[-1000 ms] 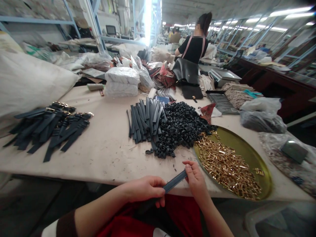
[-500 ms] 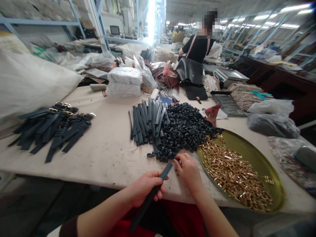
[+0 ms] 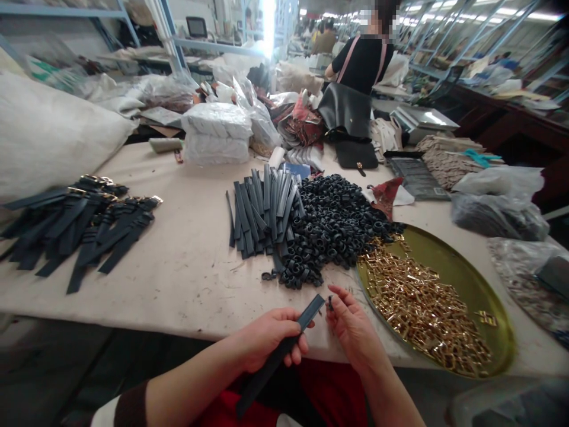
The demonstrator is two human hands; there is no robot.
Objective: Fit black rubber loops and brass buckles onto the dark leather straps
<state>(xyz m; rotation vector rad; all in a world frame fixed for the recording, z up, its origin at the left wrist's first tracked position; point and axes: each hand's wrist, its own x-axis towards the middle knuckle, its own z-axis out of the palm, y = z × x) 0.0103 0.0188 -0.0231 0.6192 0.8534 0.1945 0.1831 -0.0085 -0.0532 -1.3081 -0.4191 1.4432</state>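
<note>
My left hand point(image 3: 271, 339) is closed round a dark strap point(image 3: 311, 311) that slants up to the right over the table's near edge. My right hand point(image 3: 351, 323) is just right of the strap's tip, pinching a small black loop point(image 3: 329, 303) between thumb and fingers. Beyond the hands lies a heap of black loops point(image 3: 331, 225), with a stack of plain dark straps point(image 3: 262, 210) on its left. To the right a round brass-coloured tray point(image 3: 466, 284) holds a heap of gold buckles point(image 3: 413, 308).
Finished straps with gold buckles point(image 3: 80, 228) lie at the table's left. A large white sack point(image 3: 48, 133) sits behind them. White wrapped packs point(image 3: 217, 139), bags and plastic-wrapped goods point(image 3: 498, 207) crowd the far side. A person in black point(image 3: 362, 59) stands at the far end.
My right hand went to the edge of the loop heap and came back holding a small black loop. The strap's tip has lifted slightly toward it.
</note>
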